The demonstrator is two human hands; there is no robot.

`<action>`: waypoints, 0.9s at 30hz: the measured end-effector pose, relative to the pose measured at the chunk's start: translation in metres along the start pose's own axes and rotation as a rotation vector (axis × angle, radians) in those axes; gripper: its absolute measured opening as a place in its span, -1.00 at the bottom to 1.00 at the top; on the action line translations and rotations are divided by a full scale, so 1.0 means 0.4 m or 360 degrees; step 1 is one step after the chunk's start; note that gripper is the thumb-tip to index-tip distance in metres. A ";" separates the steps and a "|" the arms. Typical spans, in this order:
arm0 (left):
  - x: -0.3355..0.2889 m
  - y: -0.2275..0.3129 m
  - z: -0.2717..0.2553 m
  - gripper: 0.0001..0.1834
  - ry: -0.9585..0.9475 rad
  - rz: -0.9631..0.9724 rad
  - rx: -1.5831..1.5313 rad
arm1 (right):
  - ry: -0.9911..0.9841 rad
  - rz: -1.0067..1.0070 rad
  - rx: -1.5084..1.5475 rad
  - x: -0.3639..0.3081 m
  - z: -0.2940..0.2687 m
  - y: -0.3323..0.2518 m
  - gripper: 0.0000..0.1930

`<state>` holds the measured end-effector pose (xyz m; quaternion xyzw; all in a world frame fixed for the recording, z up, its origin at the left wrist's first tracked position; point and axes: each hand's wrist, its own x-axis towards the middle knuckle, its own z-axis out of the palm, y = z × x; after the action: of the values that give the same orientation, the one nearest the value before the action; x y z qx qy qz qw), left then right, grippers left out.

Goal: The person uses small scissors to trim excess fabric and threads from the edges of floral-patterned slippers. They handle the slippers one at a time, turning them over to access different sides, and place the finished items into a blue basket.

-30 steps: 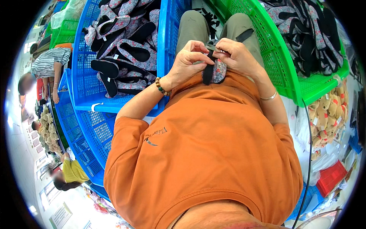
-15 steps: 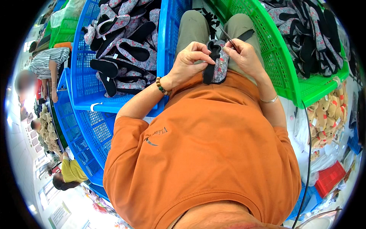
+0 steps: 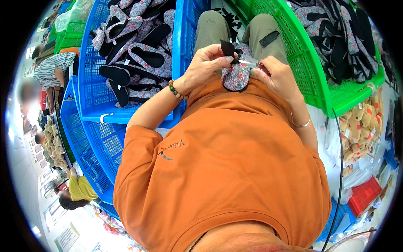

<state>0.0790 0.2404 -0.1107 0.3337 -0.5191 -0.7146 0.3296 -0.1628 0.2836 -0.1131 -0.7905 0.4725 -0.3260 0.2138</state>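
Note:
A floral slipper (image 3: pixel 235 78) with grey, red and black parts lies across my lap, its rounded end toward my body. My left hand (image 3: pixel 205 67) is closed, pinching a black fabric strip (image 3: pixel 227 48) that stands up at the slipper's opening. In my right hand (image 3: pixel 275 77) is a pair of scissors (image 3: pixel 248 62), the blades pointing left across the slipper close to that strip. Whether the blades touch the fabric I cannot tell. The scissor handles are mostly hidden by my fingers.
A blue crate (image 3: pixel 90 84) full of floral slippers stands at my left, and a green crate (image 3: pixel 308 71) with more at my right. A loose black scrap (image 3: pixel 269 38) rests on my right knee. Plush toys (image 3: pixel 360 130) are piled behind the green crate. Other people work far left.
My right hand has brought the scissor blades down and across to the slipper's opening. My left hand has raised the black strip, and the slipper has turned, showing its rounded floral end.

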 end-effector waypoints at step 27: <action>0.065 0.060 -0.012 -0.95 -0.0226 -0.0399 0.0017 | -0.0225 -0.0174 -0.0577 0.064 -0.037 -0.066 -0.58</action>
<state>0.0714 0.2109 -0.0921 0.3462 -0.4991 -0.7693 0.1983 -0.1485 0.2726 -0.0775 -0.8614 0.4637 -0.1902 0.0826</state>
